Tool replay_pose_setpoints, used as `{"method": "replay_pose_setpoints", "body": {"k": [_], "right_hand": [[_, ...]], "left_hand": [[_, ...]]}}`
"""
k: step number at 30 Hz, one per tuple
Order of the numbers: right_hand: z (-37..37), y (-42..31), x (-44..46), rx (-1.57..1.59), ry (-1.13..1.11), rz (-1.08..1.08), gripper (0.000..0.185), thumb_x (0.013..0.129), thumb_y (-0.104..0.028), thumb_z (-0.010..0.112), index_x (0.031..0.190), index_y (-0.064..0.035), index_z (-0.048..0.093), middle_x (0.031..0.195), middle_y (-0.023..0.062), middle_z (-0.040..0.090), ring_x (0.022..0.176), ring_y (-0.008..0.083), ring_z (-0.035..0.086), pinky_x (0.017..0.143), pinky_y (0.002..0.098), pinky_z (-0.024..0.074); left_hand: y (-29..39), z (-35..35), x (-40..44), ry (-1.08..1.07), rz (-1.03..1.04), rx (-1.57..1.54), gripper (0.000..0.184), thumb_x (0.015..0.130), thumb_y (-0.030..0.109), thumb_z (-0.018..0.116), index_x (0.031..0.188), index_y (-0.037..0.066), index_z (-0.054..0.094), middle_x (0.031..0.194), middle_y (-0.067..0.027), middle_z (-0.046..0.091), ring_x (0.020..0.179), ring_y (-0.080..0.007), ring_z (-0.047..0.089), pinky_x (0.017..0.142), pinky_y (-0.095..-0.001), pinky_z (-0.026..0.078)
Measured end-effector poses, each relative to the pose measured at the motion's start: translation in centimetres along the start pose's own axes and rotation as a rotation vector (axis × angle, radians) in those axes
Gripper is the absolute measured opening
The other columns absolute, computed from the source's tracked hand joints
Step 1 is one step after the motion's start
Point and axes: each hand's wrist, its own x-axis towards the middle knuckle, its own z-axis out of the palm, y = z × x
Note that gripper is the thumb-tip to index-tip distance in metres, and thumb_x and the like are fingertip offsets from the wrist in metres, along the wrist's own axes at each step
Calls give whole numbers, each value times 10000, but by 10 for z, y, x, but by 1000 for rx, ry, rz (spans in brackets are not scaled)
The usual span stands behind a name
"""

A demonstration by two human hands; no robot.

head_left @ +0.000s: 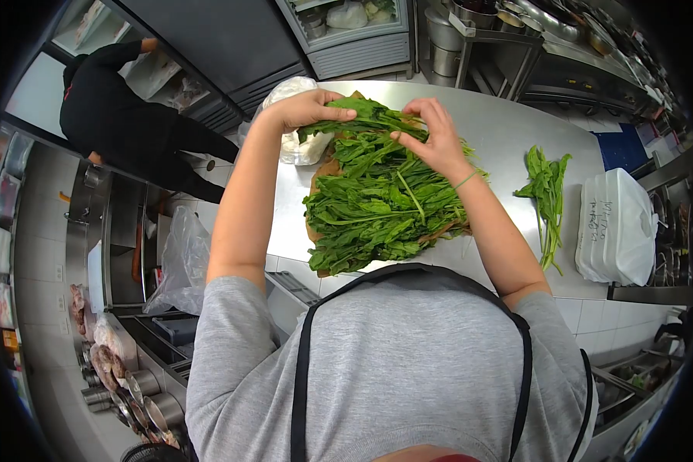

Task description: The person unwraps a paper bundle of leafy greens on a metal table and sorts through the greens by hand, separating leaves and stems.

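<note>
Greens at the steel table: left hand closed on a bunch, right hand at its stems

Far left: a co-worker in dark clothes [115,108] leans toward an open fridge, one arm reaching in. Below, a clear plastic bag [181,262] hangs crumpled beside the metal shelving.

Table, left end: white plastic bag [299,148] on the surface, just beside the pile and partly behind the left forearm.

Left hand [312,110]: grip narrow, thumb on top, closed on the leafy part of a held bunch [366,115]. This bunch lies roughly crosswise above the far edge of the pile.

Centre: pile of leafy greens [381,196] on a brown sheet [314,223], nearest the person's body; leaves overlap, some stems showing at the right side.

Right hand [439,140]: thumb and fingers parted, moderately wide, around the stem end of the held bunch. Firmness of contact: cannot tell. Thin green band [466,179] at the wrist.

Right: smaller bunch [545,185] flat on the steel table [508,127], apart from the pile. Beyond it, near the table edge, stacked white containers [614,227] in plastic, handwriting on the side.
</note>
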Motion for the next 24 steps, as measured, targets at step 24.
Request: {"method": "replay_pose_setpoints", "body": {"k": [24], "right_hand": [[29, 9, -6, 126, -317, 218, 309, 761, -206, 719, 998, -79, 567, 904, 53, 552, 738, 200, 558, 686, 318, 468]], "left_hand": [[-25, 23, 10, 23, -175, -207, 599, 884, 527, 524, 1155, -6, 555, 1027, -85, 621, 862, -116, 598, 764, -246, 487]]}}
